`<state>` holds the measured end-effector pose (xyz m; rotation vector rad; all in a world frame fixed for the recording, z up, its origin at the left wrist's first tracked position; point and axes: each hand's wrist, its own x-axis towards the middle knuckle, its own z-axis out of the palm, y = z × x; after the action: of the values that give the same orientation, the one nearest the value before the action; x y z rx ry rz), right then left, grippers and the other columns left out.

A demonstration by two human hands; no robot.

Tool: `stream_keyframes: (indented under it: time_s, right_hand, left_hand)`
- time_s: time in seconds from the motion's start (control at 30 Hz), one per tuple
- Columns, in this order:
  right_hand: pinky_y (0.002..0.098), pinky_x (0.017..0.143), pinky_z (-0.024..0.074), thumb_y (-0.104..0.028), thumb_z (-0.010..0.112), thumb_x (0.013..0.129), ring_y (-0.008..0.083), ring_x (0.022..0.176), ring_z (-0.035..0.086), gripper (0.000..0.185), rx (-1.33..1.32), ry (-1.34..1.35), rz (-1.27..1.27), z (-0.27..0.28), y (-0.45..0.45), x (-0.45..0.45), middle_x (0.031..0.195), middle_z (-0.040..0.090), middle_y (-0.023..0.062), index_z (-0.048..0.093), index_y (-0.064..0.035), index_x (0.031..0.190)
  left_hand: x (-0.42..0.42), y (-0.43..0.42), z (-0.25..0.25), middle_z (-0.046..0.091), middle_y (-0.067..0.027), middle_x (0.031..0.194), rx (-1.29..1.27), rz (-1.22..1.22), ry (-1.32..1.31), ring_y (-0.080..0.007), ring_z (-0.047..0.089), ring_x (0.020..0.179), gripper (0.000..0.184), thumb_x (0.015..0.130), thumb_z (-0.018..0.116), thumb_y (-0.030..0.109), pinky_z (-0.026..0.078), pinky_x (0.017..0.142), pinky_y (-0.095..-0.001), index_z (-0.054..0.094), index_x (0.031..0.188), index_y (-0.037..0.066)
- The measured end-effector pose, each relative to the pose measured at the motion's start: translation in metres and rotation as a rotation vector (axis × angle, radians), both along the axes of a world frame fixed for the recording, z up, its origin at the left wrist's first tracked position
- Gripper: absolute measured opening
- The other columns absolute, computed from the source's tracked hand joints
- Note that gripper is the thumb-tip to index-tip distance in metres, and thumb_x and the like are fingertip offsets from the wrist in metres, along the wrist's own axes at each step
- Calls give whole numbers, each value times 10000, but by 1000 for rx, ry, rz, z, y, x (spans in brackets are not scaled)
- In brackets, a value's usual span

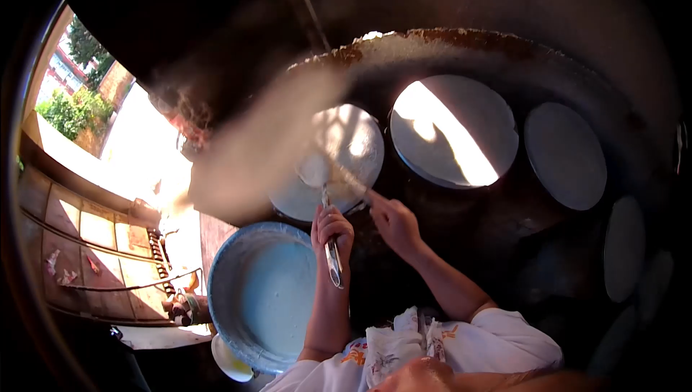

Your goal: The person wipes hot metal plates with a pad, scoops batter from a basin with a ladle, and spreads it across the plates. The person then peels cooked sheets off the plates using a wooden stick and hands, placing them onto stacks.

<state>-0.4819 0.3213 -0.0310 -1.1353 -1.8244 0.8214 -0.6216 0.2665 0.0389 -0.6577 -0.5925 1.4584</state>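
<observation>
The left hand (334, 228) was closed round the metal handle of a ladle (313, 170), its fingers wrapped and its handle end sticking out below the fist. The ladle's bowl pointed away from the person, in front of the nearest round (364, 148) in view. The right hand (395, 228) was curled round the near end of a stick (350, 181), which slanted up and left, crossing close by the ladle in view. A pale sheet (263, 143), blurred and broad, showed beyond both tools and partly covered that round — whether the stick touched it could not be told.

The rounds lay on a dark griddle (454, 208) with a crusted rim. To the right of the nearest round was a second round (476, 122), cut by a bright band of sunlight, then a third round (566, 156) in shade, and further pale ones down the right side.

A blue basin (218, 277) of pale liquid (281, 298) stood beside the left forearm — below the nearest round in view — with a small pale bowl (229, 362) near its lower edge.
</observation>
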Motion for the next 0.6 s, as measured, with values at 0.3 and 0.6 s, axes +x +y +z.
stream_keyframes:
  time_s: [0.3, 0.6]
  right_hand:
    - [428, 743, 501, -204, 601, 846, 338, 828, 638, 296, -120, -263, 250, -44, -44, -14, 900, 666, 164, 633, -135, 1133]
    - [382, 790, 503, -268, 698, 763, 306, 870, 637, 371, -91, -168, 230, -27, -100, 57, 932, 670, 123, 651, -106, 1093]
  left_hand:
    - [-96, -145, 42, 326, 41, 487, -32, 229, 453, -69, 353, 355, 382, 988, 399, 242, 369, 359, -209, 362, 625, 132]
    - [-103, -169, -160, 463, -11, 575, -1356, -160, 710, -140, 447, 424, 309, 969, 438, 298, 441, 425, -210, 477, 771, 64]
